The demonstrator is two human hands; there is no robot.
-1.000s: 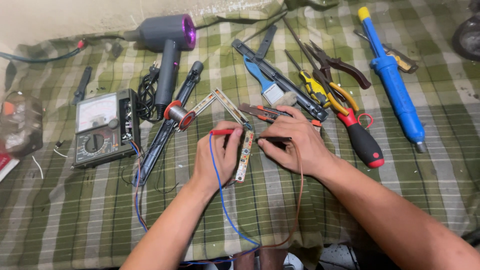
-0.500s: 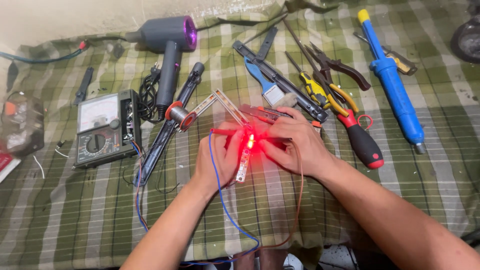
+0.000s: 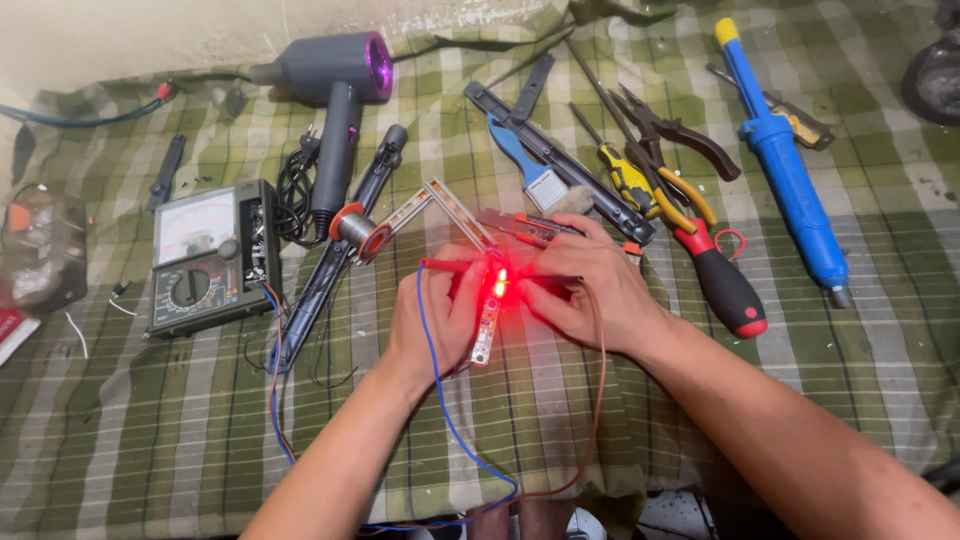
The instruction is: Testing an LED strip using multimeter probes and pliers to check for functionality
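1. The left hand (image 3: 440, 310) is closed around a red probe (image 3: 450, 266), whose tip meets the top of a narrow LED strip board (image 3: 487, 325) lying on the cloth.
2. The right hand (image 3: 590, 290) is pinched on a second probe, mostly hidden under its fingers, and presses it to the same board from the other side. The two hands sit close together, with the board between them.
3. A red light (image 3: 499, 281) glows brightly on the board near the probe tips and tints the nearby fingertips.
4. A blue wire (image 3: 440, 400) runs from the left hand down toward the bottom edge, and a brown wire (image 3: 598, 400) loops down from the right hand.
5. Just beyond the hands lie a reel of solder (image 3: 352, 228) and two more pale strips (image 3: 440, 200) joined in an angle.
6. To the left stands an analog multimeter (image 3: 212, 258), and a long black tool (image 3: 335, 255) lies beside it.
7. Farther back is a grey hair dryer (image 3: 330, 80) with a purple nozzle ring.
8. On the right are a red-and-black screwdriver (image 3: 722, 285), a yellow-handled screwdriver (image 3: 625, 175), pliers (image 3: 680, 135), a small brush (image 3: 530, 170) and a blue desoldering pump (image 3: 785, 170).
9. Everything rests on a green checked cloth (image 3: 150, 430).
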